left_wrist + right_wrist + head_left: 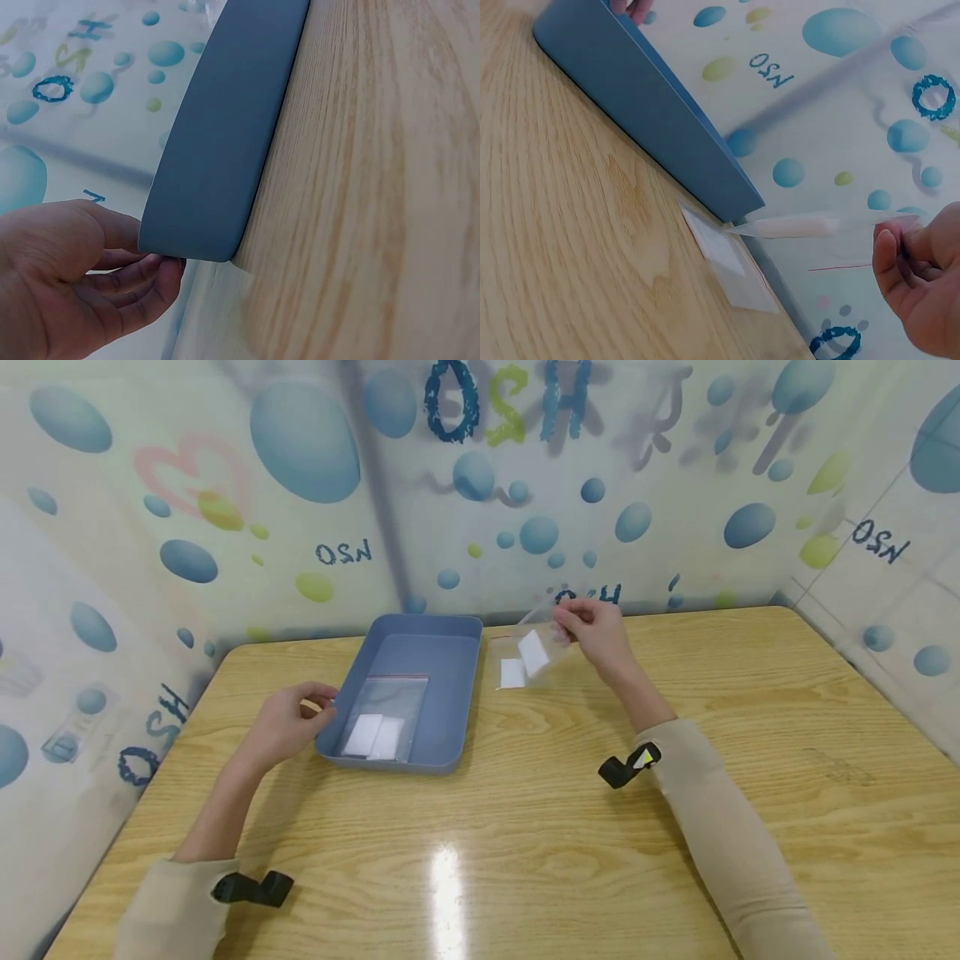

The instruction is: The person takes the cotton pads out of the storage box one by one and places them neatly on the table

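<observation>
Near the far edge of the worktop [525, 827], a bag [534, 653] is being pinched by the right hand [596, 631], with the tray [442, 681] lying leftward; whether its rim is being gripped by the left hand [288, 724] cannot be told.

On the table [375, 843], one bag [386, 717] lies in the tray [431, 652], another bag [512, 673] right of the tray.

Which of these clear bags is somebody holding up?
The raised bag pinched by the right hand; no hand holds the flat bag on the table or any in the tray.
</observation>
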The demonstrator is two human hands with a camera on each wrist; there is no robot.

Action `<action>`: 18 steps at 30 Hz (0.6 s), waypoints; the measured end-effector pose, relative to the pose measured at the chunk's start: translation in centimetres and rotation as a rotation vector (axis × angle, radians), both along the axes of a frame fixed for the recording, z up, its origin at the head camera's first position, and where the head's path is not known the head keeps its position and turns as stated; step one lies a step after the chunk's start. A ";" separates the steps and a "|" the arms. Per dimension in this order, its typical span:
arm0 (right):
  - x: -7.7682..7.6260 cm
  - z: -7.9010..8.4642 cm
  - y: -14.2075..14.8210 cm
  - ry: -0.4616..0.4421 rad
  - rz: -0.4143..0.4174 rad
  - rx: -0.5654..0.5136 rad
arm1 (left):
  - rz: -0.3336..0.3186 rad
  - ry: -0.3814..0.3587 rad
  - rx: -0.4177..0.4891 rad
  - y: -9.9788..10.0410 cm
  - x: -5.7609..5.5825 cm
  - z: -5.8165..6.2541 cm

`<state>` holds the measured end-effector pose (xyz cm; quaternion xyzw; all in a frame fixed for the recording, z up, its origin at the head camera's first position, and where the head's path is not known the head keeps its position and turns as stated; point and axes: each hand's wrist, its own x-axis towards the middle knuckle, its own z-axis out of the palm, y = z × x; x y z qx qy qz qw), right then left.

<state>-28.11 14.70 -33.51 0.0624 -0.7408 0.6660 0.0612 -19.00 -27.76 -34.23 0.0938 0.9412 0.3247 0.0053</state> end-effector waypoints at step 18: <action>-0.9 -0.8 2.7 -0.103 -0.029 -0.034 | 0.007 -0.010 0.002 0.0 0.0 0.1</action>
